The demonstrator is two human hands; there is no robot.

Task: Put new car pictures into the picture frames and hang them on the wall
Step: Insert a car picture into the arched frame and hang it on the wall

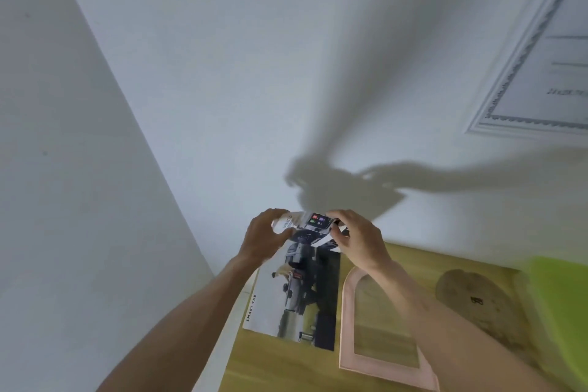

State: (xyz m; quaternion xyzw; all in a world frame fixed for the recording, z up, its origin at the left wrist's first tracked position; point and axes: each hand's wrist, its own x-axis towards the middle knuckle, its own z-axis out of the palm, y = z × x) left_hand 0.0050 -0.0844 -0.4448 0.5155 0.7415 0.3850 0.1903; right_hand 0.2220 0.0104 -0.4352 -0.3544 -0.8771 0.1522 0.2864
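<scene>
Both of my hands hold one printed car picture point(310, 226) up in front of the white wall. My left hand point(270, 234) grips its left part, which curls over my fingers. My right hand point(356, 239) pinches its right edge. Below the hands a larger car poster point(302, 299) marked "SMART CAB" lies flat on the wooden table point(286, 369). Right of the poster lies a pink arch-shaped picture frame point(348, 321) with nothing in it, partly crossed by my right forearm.
A framed certificate point(541, 51) hangs on the wall at the upper right. A round brown mat point(467, 296) lies on the table right of the pink frame. A blurred bright green shape point(560, 312) fills the right edge. A wall corner runs down the left.
</scene>
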